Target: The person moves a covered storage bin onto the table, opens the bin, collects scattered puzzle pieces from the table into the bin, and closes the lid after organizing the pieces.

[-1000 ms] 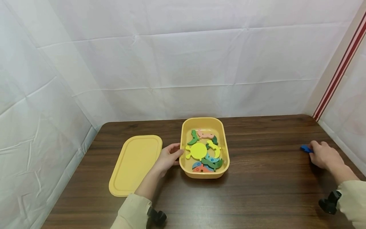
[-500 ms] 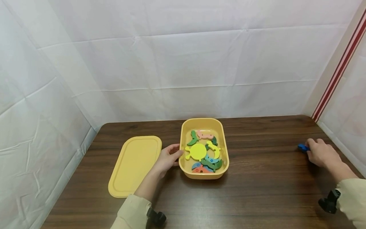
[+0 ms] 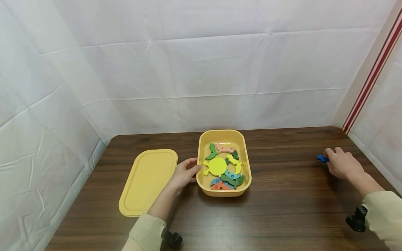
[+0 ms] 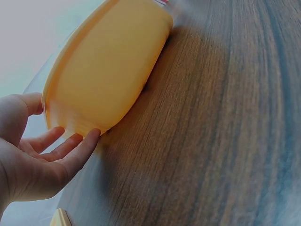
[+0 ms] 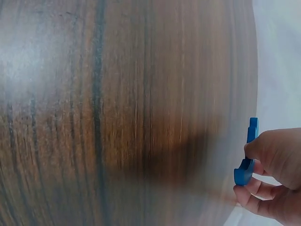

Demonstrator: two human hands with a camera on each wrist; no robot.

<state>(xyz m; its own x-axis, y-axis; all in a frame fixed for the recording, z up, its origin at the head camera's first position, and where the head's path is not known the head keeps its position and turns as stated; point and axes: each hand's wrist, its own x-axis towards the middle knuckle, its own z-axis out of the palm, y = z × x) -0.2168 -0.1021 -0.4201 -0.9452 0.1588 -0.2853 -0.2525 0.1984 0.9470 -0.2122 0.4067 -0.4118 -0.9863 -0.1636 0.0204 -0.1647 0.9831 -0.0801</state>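
In the head view, my left hand holds the left side of a yellow plastic box. The left wrist view shows the thumb at the rim and the fingertips against the outer wall of the box. At the right, my right hand pinches a small blue toy piece between thumb and fingers, over the table. A notched, curved outline shows on this blue piece in the right wrist view. Inside the box lie a yellow turtle-shaped piece, a pink piece and several other animal-shaped pieces.
A flat yellow lid lies on the dark wooden table, left of the box. White sheeting hangs behind the table and at both sides. A red-striped strip runs down at the right corner.
My right hand has moved left across the table with the blue toy piece. The left hand stays at the box, and the pieces inside have not moved.
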